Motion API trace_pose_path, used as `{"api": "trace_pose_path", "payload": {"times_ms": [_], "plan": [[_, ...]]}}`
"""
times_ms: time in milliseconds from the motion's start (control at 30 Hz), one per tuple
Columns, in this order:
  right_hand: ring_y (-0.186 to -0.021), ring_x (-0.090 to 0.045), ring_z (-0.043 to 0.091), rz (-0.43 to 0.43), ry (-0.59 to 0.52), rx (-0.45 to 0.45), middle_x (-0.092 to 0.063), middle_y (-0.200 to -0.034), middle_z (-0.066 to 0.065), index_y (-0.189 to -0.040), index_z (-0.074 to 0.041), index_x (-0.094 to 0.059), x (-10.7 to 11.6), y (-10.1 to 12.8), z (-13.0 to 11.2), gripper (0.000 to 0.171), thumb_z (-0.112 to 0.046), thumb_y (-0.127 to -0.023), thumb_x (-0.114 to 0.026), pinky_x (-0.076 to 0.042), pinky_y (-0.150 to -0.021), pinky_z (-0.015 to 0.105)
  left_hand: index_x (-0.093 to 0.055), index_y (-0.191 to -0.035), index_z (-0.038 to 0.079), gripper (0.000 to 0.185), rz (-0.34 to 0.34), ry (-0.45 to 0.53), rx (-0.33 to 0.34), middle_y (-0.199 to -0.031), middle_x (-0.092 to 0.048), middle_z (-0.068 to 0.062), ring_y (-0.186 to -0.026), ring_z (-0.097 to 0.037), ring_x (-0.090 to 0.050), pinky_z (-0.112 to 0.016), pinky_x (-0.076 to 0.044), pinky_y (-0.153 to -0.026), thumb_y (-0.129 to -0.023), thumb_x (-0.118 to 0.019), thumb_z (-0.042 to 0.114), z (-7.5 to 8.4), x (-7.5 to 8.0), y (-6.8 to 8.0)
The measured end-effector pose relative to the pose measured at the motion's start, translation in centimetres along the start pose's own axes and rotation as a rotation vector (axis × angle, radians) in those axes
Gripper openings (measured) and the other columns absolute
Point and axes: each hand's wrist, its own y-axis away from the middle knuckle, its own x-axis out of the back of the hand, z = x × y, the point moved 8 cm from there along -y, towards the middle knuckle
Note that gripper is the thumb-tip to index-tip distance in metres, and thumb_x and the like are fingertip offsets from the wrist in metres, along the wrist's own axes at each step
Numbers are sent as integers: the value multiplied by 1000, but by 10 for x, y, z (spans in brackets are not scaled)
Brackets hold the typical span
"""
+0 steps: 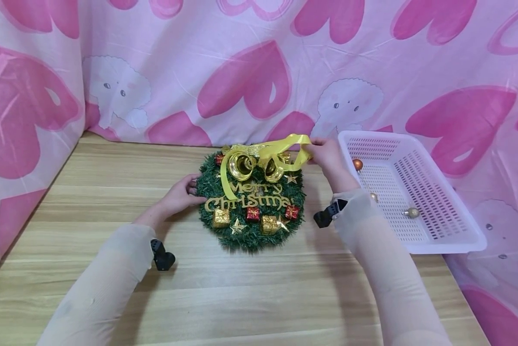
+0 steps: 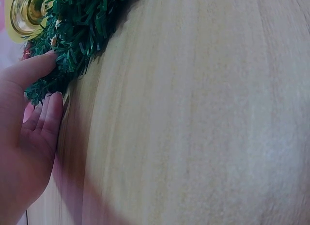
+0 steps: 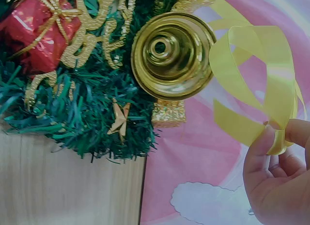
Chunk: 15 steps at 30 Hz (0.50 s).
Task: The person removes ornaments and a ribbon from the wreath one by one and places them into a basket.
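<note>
A green tinsel Christmas wreath (image 1: pixel 251 244) lies on the wooden table, with gold "Merry Christmas" lettering (image 1: pixel 250 202) across its middle. Small red and gold gift boxes (image 1: pixel 221 218) and gold stars (image 1: pixel 237 226) decorate it. Two gold bells (image 1: pixel 240 166) sit at its top, their mouths facing outward. My left hand (image 1: pixel 178 196) holds the wreath's left edge, the thumb on the tinsel and the fingers lower down. At the upper right, my right hand (image 1: pixel 331 162) pinches a looped yellow ribbon (image 3: pixel 281 74) between thumb and fingers. Another ribbon end hangs over the left bell and lettering.
A white perforated plastic basket (image 1: pixel 449 247) stands on the right, beside my right forearm. In it lie an orange bauble (image 1: pixel 357 165) and gold baubles (image 1: pixel 412 212). A pink heart-patterned cloth (image 1: pixel 176 72) hangs behind and along the sides of the table.
</note>
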Motion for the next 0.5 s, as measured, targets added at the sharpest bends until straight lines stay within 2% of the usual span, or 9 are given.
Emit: {"api": "trace_pose_path", "payload": {"times_ms": [233,500], "plan": [[-60,-55,2,-6,-96,-12,-56,-81,-2,-126,4,-54,6,-2,-3,38,-12,-91,-57,-52,-60,15,-22,-147,5,82,2,-7,-7,-127,-42,-24,-108,-31,-44,-42,-41,-95,-81,-69,10,0,0,0],[-60,-55,4,-4,-123,-19,-56,-79,-3,-126,4,-52,14,-1,-7,38,-10,-91,-57,-53,-64,18,-23,-147,4,82,4,-12,-11,-127,-42,-25,-108,-32,-44,-41,-42,-94,-80,-70,10,0,0,-1]]}}
